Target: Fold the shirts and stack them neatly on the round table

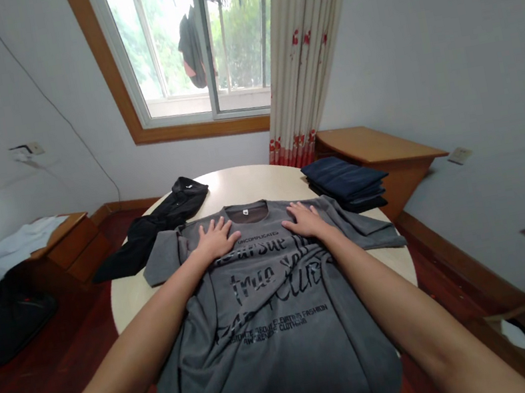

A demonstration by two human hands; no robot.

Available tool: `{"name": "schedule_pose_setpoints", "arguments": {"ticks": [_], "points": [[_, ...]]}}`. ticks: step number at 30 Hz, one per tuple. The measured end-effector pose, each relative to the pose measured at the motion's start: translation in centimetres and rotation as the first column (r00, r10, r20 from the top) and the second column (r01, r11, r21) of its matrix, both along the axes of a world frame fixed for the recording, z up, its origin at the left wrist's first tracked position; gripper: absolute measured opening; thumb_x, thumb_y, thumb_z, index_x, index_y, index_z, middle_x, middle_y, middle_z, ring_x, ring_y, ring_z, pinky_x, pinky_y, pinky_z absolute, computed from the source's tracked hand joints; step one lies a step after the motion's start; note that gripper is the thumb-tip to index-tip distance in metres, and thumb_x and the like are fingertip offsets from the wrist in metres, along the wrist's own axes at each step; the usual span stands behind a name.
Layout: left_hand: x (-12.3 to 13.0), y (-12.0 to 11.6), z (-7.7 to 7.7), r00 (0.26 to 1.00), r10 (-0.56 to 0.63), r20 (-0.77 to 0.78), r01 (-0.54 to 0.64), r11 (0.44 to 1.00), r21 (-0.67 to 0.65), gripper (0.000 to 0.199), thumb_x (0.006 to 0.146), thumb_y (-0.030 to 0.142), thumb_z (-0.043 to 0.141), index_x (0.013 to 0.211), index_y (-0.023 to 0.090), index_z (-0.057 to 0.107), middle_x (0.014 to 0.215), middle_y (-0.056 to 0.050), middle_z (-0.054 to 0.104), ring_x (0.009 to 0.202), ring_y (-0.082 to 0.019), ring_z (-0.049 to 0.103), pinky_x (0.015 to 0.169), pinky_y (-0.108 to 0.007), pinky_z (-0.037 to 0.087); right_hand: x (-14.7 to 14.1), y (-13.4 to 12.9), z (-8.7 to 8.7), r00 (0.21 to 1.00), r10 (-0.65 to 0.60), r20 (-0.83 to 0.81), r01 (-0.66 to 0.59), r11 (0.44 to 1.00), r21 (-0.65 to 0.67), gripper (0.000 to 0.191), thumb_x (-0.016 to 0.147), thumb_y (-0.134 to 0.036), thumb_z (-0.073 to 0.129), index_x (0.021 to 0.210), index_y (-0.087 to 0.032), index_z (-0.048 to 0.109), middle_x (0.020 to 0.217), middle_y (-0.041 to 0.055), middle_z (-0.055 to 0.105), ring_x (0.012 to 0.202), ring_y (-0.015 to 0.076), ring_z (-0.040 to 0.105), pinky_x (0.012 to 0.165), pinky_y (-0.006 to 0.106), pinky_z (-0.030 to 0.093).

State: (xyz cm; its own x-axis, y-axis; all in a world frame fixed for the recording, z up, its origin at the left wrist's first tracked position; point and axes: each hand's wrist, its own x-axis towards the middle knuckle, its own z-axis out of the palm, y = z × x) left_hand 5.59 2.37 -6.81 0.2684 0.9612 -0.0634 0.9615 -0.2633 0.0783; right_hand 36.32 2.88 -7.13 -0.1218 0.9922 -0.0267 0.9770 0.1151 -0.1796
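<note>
A grey T-shirt with black lettering lies front side up over the round table, its collar toward the window. Its lower part hangs over the near edge, with folds across the middle and down both sides. Flat on the chest, left of the collar, rests my left hand with its fingers spread. My right hand lies on the cloth to the right of the collar, fingers also apart. Both sleeves are laid out to the sides. Neither hand grips any fabric.
Dark clothing lies at the table's left edge. A stack of folded navy and black clothes sits at the right. The pale round tabletop stands near a curtain and a wooden cabinet. Bags and white cloth are at far left.
</note>
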Motion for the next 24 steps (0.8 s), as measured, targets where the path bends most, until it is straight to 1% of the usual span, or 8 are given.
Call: {"name": "schedule_pose_setpoints", "arguments": {"ticks": [3,6,9,12,15,17,20,24], "points": [[1.9,0.9,-0.2,0.999,-0.035,0.01,0.036,0.997,-0.072,0.085,0.096,0.074,0.018,0.164,0.023,0.021,0.171,-0.01,0.006,0.157,-0.04,0.004,0.118,-0.071,0.011,-2.4,2.4,0.4,0.993,0.121,0.001,-0.121,0.992,-0.035,0.07,0.1,-0.054,0.044,0.159,-0.019,0.032,0.169,0.0128,0.021,0.156,0.0288,0.017,0.124,0.055,0.013],[2.5,3.1,-0.3,0.998,-0.054,0.019,0.056,0.995,-0.085,0.086,0.095,0.074,0.017,0.165,0.023,0.019,0.171,-0.007,0.004,0.157,-0.038,-0.001,0.119,-0.07,0.007,-3.8,5.2,0.3,0.994,0.11,-0.002,-0.11,0.99,-0.092,0.072,0.102,-0.057,0.039,0.162,-0.019,0.027,0.169,0.0123,0.02,0.156,0.0285,0.017,0.124,0.055,0.014],[1.6,5.5,-0.4,0.996,-0.081,0.034,0.084,0.994,-0.07,0.084,0.096,0.074,0.017,0.164,0.025,0.019,0.171,-0.004,0.006,0.158,-0.035,-0.001,0.121,-0.068,0.005,-3.5,7.0,-0.2,0.997,0.075,-0.01,-0.076,0.995,-0.067,0.075,0.102,-0.061,0.032,0.163,-0.019,0.023,0.17,0.0107,0.017,0.157,0.0277,0.014,0.124,0.055,0.013],[0.4,7.3,-0.2,0.993,-0.109,0.039,0.111,0.993,-0.046,0.08,0.098,0.069,0.018,0.164,0.025,0.021,0.171,-0.003,0.007,0.158,-0.03,0.002,0.123,-0.063,0.005,-2.8,7.5,-0.6,1.0,0.008,-0.015,-0.009,1.0,-0.025,0.077,0.102,-0.065,0.024,0.163,-0.019,0.022,0.17,0.0085,0.014,0.157,0.0264,0.011,0.125,0.056,0.01],[0.8,8.1,0.0,0.995,-0.093,0.021,0.094,0.995,-0.039,0.077,0.1,0.065,0.019,0.164,0.022,0.02,0.171,-0.005,0.006,0.158,-0.03,0.003,0.124,-0.059,0.007,-3.3,7.2,-0.3,0.998,-0.064,0.008,0.064,0.997,-0.034,0.073,0.103,-0.061,0.022,0.163,-0.019,0.023,0.17,0.0091,0.014,0.157,0.0278,0.011,0.124,0.058,0.01],[2.3,8.0,0.0,0.995,-0.103,0.009,0.104,0.994,-0.039,0.074,0.101,0.063,0.019,0.164,0.024,0.02,0.171,-0.004,0.006,0.158,-0.033,0.003,0.123,-0.063,0.008,-4.6,7.0,0.0,0.999,-0.028,0.024,0.028,1.0,-0.005,0.07,0.104,-0.056,0.024,0.162,-0.018,0.024,0.17,0.0098,0.014,0.157,0.0281,0.011,0.124,0.058,0.008],[4.7,7.9,-0.4,0.978,-0.209,0.023,0.21,0.978,-0.023,0.071,0.101,0.063,0.018,0.163,0.029,0.023,0.171,-0.002,0.009,0.158,-0.034,0.004,0.121,-0.067,0.008,-6.5,7.2,0.0,0.992,0.128,0.004,-0.128,0.991,0.03,0.067,0.104,-0.054,0.025,0.162,-0.019,0.026,0.17,0.0091,0.016,0.157,0.0249,0.011,0.125,0.054,0.007],[4.5,9.1,-1.0,0.98,-0.192,0.059,0.192,0.981,0.013,0.072,0.1,0.065,0.019,0.162,0.029,0.027,0.171,-0.004,0.014,0.158,-0.029,0.01,0.123,-0.063,0.008,-6.0,8.1,-0.6,0.989,0.14,-0.051,-0.14,0.99,0.009,0.066,0.105,-0.057,0.023,0.161,-0.022,0.028,0.17,0.008,0.017,0.157,0.0213,0.013,0.126,0.052,0.007]]}}
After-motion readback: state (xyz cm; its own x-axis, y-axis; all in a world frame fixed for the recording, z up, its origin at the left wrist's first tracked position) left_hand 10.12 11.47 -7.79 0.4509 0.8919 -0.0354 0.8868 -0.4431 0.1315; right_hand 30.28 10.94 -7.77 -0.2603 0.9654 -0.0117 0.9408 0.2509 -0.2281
